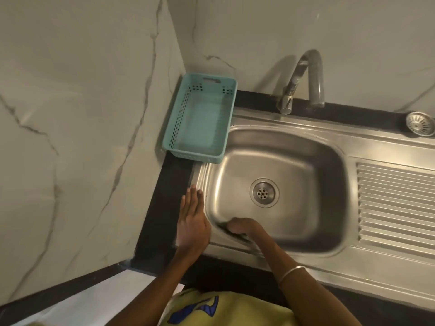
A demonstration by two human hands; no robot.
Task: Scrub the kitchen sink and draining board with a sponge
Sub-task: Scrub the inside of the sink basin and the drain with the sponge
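A stainless sink [294, 161] is seen at centre frame, with its drain [264, 192] in the middle of the basin floor. The right hand [242, 228] is pressed into the lower-left corner of the basin, fingers curled down over a dark sponge [226, 225] that is mostly hidden beneath them; only a dark edge is visible against the steel wall. A thin bangle [293, 272] is worn on the right wrist. The left hand [191, 222] is laid flat, fingers extended and close together, nothing gripped, over the sink's left rim and the black counter [164, 208]. The ribbed draining board [395, 205] is located at the right of the frame. A chrome tap [303, 78] is seen at upper centre, behind the basin. A teal plastic basket [200, 121] is set at upper left of the sink, overlapping its rim. A loose metal strainer [420, 123] is seen at the far upper right on the counter edge.
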